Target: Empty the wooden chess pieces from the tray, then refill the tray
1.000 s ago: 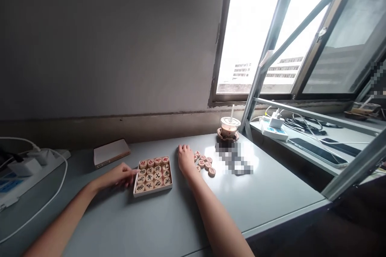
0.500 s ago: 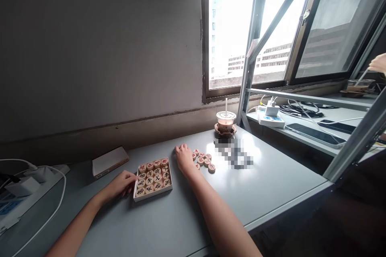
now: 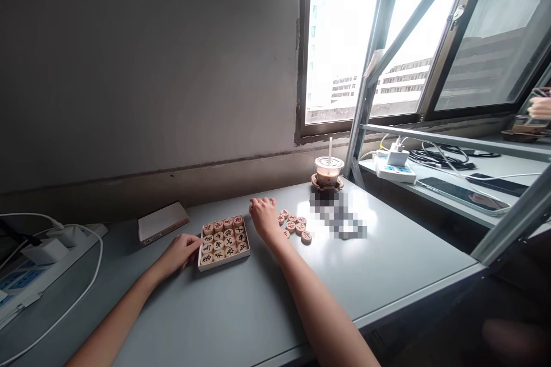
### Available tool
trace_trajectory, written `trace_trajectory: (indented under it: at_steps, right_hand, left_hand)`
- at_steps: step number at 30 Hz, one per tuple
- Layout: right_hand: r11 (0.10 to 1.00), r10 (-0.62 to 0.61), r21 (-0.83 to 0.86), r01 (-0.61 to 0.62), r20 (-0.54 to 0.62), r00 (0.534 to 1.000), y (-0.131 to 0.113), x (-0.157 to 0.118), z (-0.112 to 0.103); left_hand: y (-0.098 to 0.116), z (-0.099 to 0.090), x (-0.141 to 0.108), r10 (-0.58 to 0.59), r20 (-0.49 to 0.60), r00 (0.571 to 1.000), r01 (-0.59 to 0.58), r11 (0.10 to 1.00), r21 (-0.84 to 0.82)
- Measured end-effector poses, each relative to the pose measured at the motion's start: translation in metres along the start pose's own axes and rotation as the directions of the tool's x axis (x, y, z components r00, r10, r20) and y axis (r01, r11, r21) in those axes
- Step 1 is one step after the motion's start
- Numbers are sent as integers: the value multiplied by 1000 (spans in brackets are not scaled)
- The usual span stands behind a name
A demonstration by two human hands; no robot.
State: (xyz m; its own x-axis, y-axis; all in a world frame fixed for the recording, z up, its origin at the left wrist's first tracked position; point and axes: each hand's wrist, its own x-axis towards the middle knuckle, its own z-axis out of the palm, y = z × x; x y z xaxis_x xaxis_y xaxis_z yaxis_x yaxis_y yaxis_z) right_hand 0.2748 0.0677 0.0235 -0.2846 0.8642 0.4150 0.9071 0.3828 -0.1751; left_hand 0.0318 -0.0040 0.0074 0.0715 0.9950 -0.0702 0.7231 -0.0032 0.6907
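A shallow white box (image 3: 239, 253) holds rows of round wooden Chinese chess pieces, the back row with red characters and the others with black. My left hand (image 3: 179, 250) is closed at the box's left side, thumb at the rim and the other fingers curled down beside it. To the right of the box, my right hand (image 3: 264, 218) is over the table with bent fingers; whatever lies under the fingers is hidden. Several loose red-lettered chess pieces (image 3: 306, 237) lie just right of that hand, partly covered by it.
The box lid (image 3: 163, 222) lies behind my left hand. A lidded drink cup (image 3: 329, 171) with a straw stands at the back, near a blurred patch. Power strips (image 3: 394, 171) with cables sit at both sides. Another person's hand (image 3: 540, 108) shows at the far right.
The view has turned slightly, shifting most things right. My right hand is a little farther left of the loose pieces. My left hand stays at the box. The other person's hand is lower.
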Motion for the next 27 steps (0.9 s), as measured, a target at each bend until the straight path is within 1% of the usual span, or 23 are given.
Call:
trace_trajectory:
  at_steps: [2,4,5,7,9,11,16,20,23,27]
  right_hand:
    - [994,-31,97,39,-79,996,-6,1,-4]
    - [961,-140,220,165,-125,982,-15,1,-8]
    - [933,-218,262,248,-137,966,-20,0,-10]
    - [871,-370,286,400,-154,916,-30,-3,-13]
    - [836,-457,266,480,-146,877,-39,-8,-15]
    - [826,-491,252,504,-117,863,-47,-13,-15]
    - [823,-525,216,526,-64,849,-60,-21,-10]
    - [839,-520,167,519,-36,853,-62,-22,-7]
    - [848,-498,177,500,-59,865,-60,-21,-6]
    - [830,-500,239,504,-83,862,-62,-21,-2]
  left_hand:
    - [0,0,0,16,-8,1000,-16,1000,2]
    - [0,0,0,29,-5,1000,-29,1000,-8]
    - [0,0,0,32,0,999,-32,999,-19]
    - [-1,0,0,27,-3,1000,-27,999,-45]
    - [0,0,0,24,-13,1000,-25,998,-57]
    - [1,-1,0,33,-18,999,-34,998,-57]
    - [5,-2,-2,41,-3,999,-42,998,-56]
    - [6,-1,-3,23,-3,1000,-23,998,-64]
    - [7,0,-3,17,-12,1000,-17,999,-28]
    - [9,2,-3,31,-45,999,-29,999,30]
